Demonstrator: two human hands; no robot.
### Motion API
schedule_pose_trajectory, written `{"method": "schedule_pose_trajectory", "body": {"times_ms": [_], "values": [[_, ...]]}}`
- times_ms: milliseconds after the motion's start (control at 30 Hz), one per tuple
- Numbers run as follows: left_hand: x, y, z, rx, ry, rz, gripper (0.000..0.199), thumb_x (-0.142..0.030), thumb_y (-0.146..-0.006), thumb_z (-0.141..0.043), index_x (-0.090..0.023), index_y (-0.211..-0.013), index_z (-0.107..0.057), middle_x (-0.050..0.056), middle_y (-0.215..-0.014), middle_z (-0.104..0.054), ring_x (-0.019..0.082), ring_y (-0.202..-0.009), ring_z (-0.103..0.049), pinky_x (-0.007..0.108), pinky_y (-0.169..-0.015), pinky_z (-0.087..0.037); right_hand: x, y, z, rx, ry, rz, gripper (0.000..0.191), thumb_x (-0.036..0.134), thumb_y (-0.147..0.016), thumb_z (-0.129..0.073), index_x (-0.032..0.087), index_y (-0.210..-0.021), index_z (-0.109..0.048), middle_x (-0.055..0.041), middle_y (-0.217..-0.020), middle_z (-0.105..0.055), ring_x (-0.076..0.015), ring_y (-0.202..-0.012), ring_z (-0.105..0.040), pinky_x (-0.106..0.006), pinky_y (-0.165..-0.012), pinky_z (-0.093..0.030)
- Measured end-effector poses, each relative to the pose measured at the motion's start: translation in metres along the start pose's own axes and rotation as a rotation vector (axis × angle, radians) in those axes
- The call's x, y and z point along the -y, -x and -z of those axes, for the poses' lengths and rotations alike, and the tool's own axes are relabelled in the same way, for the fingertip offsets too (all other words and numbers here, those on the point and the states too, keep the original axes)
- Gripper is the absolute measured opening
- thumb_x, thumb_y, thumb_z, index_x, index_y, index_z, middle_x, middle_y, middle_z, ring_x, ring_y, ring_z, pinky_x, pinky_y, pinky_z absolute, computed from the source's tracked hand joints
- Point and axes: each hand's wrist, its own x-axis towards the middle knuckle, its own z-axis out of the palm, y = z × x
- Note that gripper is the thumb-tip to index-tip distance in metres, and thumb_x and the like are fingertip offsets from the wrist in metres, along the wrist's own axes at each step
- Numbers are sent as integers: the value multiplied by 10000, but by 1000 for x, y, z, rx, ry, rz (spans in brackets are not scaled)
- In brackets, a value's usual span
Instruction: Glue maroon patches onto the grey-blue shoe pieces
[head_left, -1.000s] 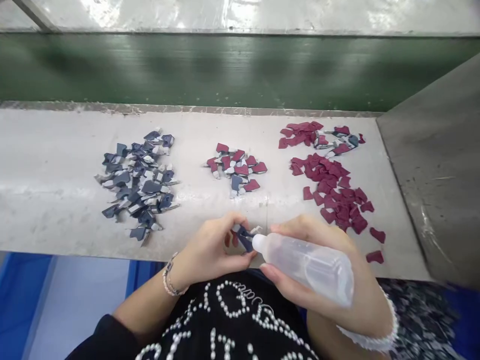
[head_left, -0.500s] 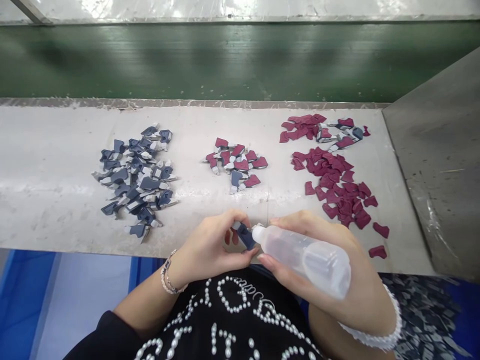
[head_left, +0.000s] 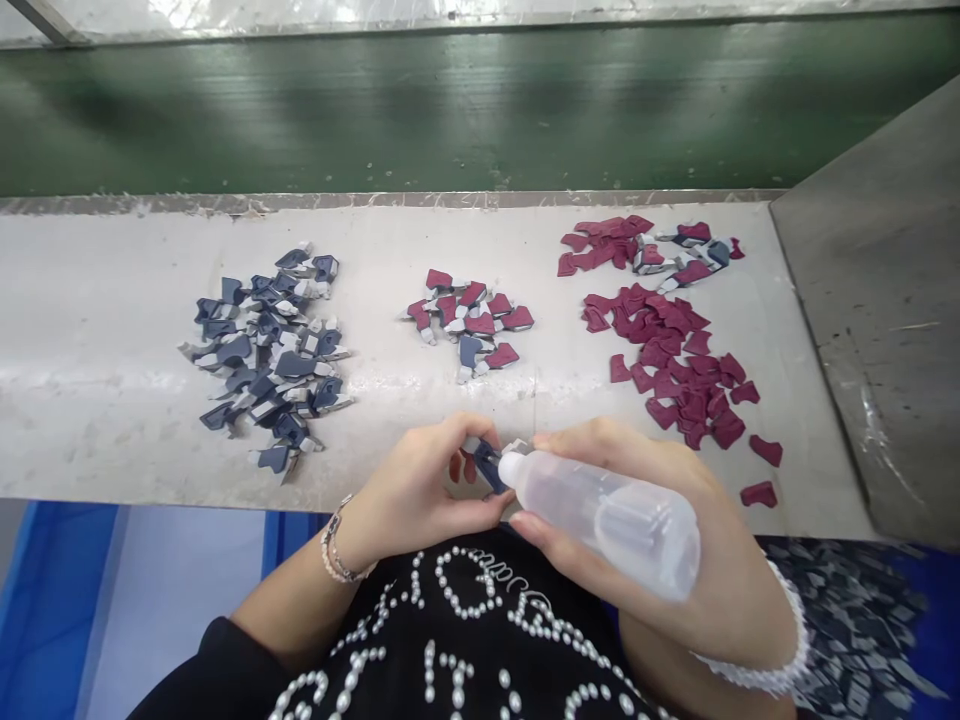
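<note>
My left hand (head_left: 431, 487) is closed around a small dark blue and grey plastic piece (head_left: 489, 466), pinched between thumb and fingers near the table's front edge. In my right hand (head_left: 637, 520) lies a clear squeeze bottle (head_left: 611, 515), tilted so its white nozzle meets or nearly meets the blue piece; the exact contact is hidden. The liquid inside, if any, is hard to make out. Beyond my hands sits a small group of grey pieces topped with maroon (head_left: 480, 322), and one in it shows a blue face (head_left: 470, 352).
Many blue and grey pieces (head_left: 274, 350) are heaped on the left of the white table (head_left: 112, 400). Loose maroon pieces (head_left: 664, 345) spread on the right, beside a metal panel (head_left: 892, 330). Below the edge are blue bins (head_left: 52, 600) and a pile of grey parts (head_left: 855, 625).
The bottle's nozzle has shifted slightly left along the blue piece. The view has tilted a little; both hands keep their hold.
</note>
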Motion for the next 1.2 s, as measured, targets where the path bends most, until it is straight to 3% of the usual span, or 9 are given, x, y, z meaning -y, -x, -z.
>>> {"method": "schedule_pose_trajectory", "body": {"times_ms": [333,500,833,1200], "values": [[-1,2,0,-6,-62,4,378,-172,-729,-792,-226,-1000,-534,-50,-725,-589,97,-584,-528,211,-557,-464,0,2,2,60,28,-33,147,276,-864,-700,249,-878,-556,45,-765,-682,-127,-590,-643,-272,-549,-508],[0,3,-1,25,-62,19,364,-213,-745,-793,-223,-1003,-535,-44,-724,-581,105,-583,-517,221,-548,-452,4,1,7,99,11,-64,149,285,-851,-702,254,-854,-557,55,-692,-647,-128,-541,-611,-277,-497,-488],[-1,0,2,38,-95,-10,345,-212,-764,-772,-216,-1011,-531,-50,-703,-562,102,-573,-504,221,-541,-443,0,1,8,114,-17,-42,137,300,-874,-701,237,-914,-585,47,-748,-683,-120,-568,-644,-266,-513,-494],[-2,-1,2,58,-168,-32,333,-217,-771,-762,-216,-1008,-529,-58,-691,-544,99,-573,-507,214,-540,-426,1,2,10,145,-30,-82,166,341,-884,-696,249,-998,-618,21,-805,-730,-172,-610,-684,-313,-511,-516]]}}
